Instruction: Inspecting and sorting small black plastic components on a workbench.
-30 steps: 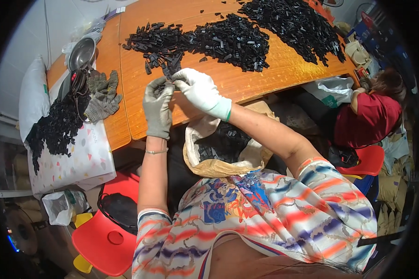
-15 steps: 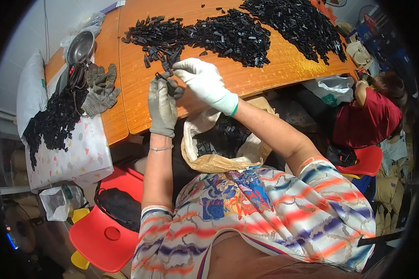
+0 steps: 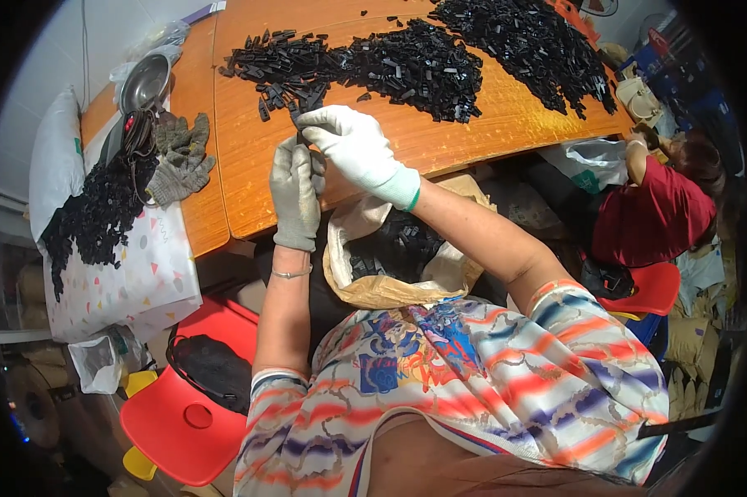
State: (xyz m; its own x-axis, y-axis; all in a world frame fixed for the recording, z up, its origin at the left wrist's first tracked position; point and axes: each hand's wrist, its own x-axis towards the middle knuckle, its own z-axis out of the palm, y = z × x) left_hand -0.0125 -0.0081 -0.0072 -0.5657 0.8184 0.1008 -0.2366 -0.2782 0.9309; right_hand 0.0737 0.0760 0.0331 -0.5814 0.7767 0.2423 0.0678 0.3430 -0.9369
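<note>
Both my hands wear pale work gloves and meet above the near edge of the orange wooden table (image 3: 257, 178). Between their fingertips is a small dark plastic piece (image 3: 299, 131), partly covered by the fingers. My left hand (image 3: 295, 192) comes up from below, pinching it. My right hand (image 3: 357, 151) reaches in from the right, thumb and fingers closed at the same piece. Just beyond lies a heap of slim black plastic pieces (image 3: 278, 68). Below my hands an open sack (image 3: 390, 291) with a rolled rim holds more black parts (image 3: 397, 251).
Two more black heaps, a middle one (image 3: 423, 70) and a far-right one (image 3: 531, 54), cover the table. At left are a metal bowl (image 3: 146, 83), a grey knitted glove (image 3: 179, 157) and black parts (image 3: 100, 207). A red chair (image 3: 183, 431) stands lower left; a person in dark red (image 3: 655, 211) sits right.
My right hand has shifted slightly left and down, closer to my left hand. The dark piece now points more upright between the fingers. The person at right has moved an arm.
</note>
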